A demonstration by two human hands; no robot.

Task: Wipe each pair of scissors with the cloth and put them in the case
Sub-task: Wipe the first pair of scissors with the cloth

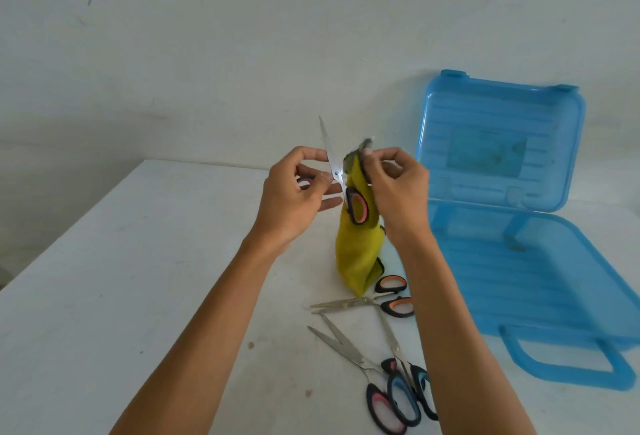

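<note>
Left hand [294, 188] pinches opened pink-handled steel scissors [337, 175] upright, exposing a blade for right hand [394, 188] gripping yellow cloth [356, 254], open blue plastic case [519, 261] waiting at worktop's [138, 261] right edge.

Shiny metal scissor blades [331, 154], soft yellow cloth [358, 254], translucent glossy blue plastic case [519, 261], matt white table [138, 261]

Soft, even daylight fills the scene, bright and without harsh glare. Shadows are faint, only a pale one under the open blue case [519, 261]. The wide-angle lens bows the white table [104, 261] edge and stretches the forearms. The right hand [398, 192] shows slight motion blur.
</note>
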